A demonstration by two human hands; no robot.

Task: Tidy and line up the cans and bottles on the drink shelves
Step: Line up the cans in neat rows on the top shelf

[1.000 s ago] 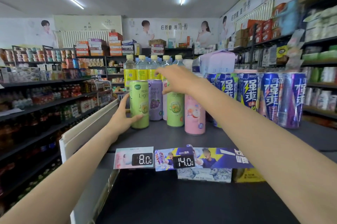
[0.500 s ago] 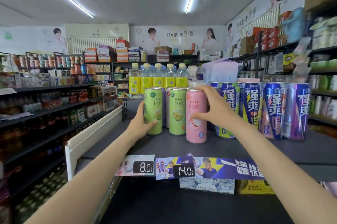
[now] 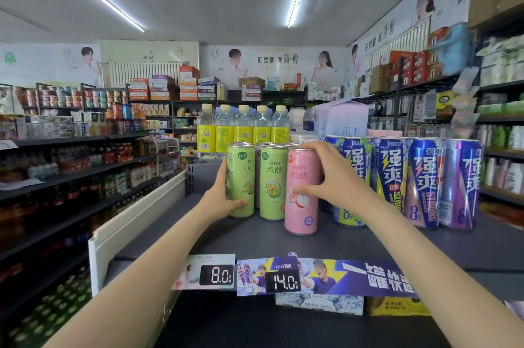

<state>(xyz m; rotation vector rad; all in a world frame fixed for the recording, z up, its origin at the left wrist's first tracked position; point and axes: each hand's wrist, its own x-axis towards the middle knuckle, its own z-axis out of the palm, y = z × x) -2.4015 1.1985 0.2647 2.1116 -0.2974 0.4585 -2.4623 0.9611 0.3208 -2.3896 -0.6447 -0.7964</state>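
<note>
Left hand (image 3: 224, 194) wrapped round the left green RIO can (image 3: 241, 180), right hand (image 3: 326, 174) gripping the pink RIO can (image 3: 302, 191), on the top shelf (image 3: 255, 237), probably to square the front row.

The left green can (image 3: 241, 183) reads "RIO Light" with a "New" badge on top. Just beside it, the second green can (image 3: 273, 183) shows "RIO 微醺", and the pink can (image 3: 302, 191) carries the same "RIO 微醺" plus a round "酒" mark low down. The tall blue cans (image 3: 422, 183) shout "RIO 强爽", "8" near the base. On the shelf edge, one price tag (image 3: 217, 275) says "8.0", the next tag (image 3: 283, 281) "14.0" under "RIO 强爽".
</note>
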